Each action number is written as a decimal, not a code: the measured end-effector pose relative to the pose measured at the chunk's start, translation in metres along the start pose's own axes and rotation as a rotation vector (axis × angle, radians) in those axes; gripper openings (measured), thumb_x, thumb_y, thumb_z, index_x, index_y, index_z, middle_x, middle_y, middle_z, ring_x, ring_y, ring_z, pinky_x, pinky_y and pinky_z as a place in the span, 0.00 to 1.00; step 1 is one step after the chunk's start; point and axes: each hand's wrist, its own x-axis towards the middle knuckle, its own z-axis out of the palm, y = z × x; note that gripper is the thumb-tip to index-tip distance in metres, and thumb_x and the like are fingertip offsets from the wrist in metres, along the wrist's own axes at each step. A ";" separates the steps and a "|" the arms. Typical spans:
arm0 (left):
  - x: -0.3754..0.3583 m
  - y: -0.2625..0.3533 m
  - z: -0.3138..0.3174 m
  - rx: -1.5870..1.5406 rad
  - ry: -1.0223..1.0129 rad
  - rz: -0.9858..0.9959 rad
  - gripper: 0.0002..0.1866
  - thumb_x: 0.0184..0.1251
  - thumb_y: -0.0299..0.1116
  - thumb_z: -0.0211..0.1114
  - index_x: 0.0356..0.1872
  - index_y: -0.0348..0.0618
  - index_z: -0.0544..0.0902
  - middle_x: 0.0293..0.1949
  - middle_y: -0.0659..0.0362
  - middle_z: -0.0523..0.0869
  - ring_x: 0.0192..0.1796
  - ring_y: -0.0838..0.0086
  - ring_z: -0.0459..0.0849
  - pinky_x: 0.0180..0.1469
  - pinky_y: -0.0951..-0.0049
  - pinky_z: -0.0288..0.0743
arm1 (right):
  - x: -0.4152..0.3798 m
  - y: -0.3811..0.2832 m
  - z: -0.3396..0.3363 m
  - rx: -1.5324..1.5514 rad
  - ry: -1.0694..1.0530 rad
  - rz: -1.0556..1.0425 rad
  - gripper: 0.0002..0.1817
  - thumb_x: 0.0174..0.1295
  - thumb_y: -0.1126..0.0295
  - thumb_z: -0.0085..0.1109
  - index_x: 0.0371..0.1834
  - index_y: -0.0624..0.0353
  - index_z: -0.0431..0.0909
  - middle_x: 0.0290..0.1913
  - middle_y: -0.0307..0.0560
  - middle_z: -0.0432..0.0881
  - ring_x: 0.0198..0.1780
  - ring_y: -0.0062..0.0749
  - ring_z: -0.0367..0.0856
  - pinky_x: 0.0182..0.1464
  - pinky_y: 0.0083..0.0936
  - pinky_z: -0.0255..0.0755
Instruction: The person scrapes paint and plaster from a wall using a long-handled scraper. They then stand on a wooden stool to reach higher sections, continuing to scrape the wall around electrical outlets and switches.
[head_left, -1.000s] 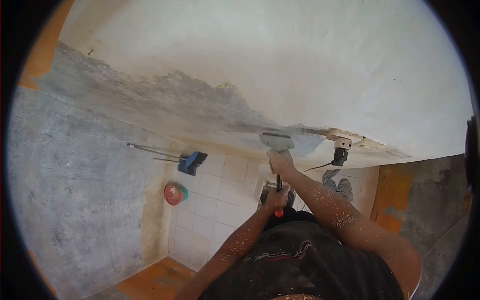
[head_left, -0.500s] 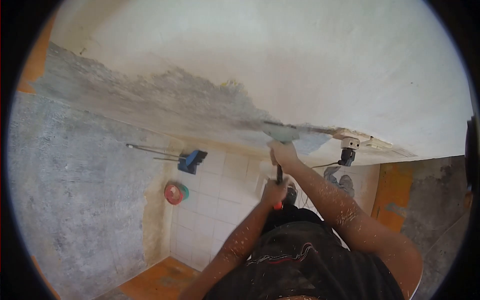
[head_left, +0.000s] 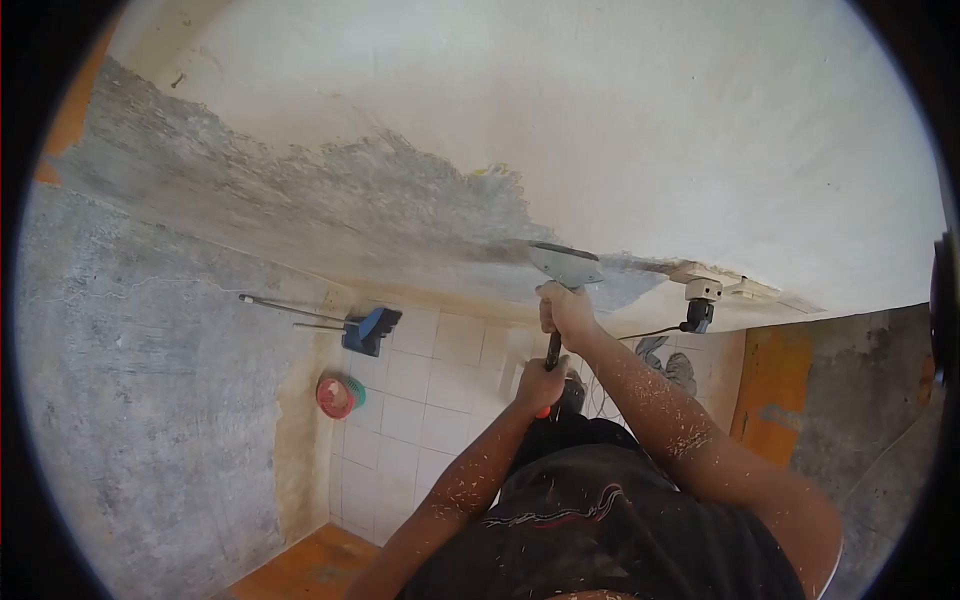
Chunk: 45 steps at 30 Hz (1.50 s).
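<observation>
A wide-bladed wall scraper has its dark blade edge at the wall, by the border between white paint and bare grey plaster. High on its black handle, just below the head, my right hand is closed. Lower down, my left hand wraps round the handle near its red end. Pale flakes speckle both forearms. Whether the whole blade edge touches the wall cannot be made out.
Right of the blade, a wall socket holds a black plug with a trailing cable. Below left are a blue dustpan with long handles and a red bucket on white floor tiles. Grey cloth lies right.
The scraper head looks sharper now and sits at nearly the same spot on the wall. Both hands keep their hold, with the left slightly higher. The view has shifted slightly.
</observation>
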 end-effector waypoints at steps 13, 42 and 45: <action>0.002 -0.036 0.005 0.122 0.005 0.026 0.24 0.57 0.49 0.58 0.17 0.33 0.79 0.15 0.47 0.79 0.24 0.56 0.82 0.30 0.59 0.71 | -0.002 0.020 0.000 -0.045 0.052 0.069 0.12 0.52 0.72 0.51 0.14 0.54 0.63 0.09 0.37 0.60 0.09 0.24 0.56 0.13 0.25 0.50; 0.000 0.009 -0.001 0.085 -0.047 0.173 0.22 0.60 0.42 0.57 0.16 0.33 0.75 0.14 0.44 0.76 0.23 0.51 0.79 0.26 0.59 0.66 | -0.013 -0.003 -0.012 0.091 0.028 0.046 0.12 0.50 0.72 0.50 0.14 0.52 0.59 0.11 0.35 0.55 0.11 0.22 0.51 0.16 0.23 0.47; -0.004 -0.041 0.016 0.083 -0.054 0.175 0.22 0.60 0.42 0.57 0.16 0.33 0.75 0.14 0.44 0.75 0.23 0.50 0.79 0.25 0.59 0.66 | -0.015 0.022 -0.024 0.136 0.030 0.070 0.11 0.51 0.71 0.51 0.14 0.57 0.64 0.11 0.38 0.59 0.12 0.23 0.56 0.15 0.25 0.49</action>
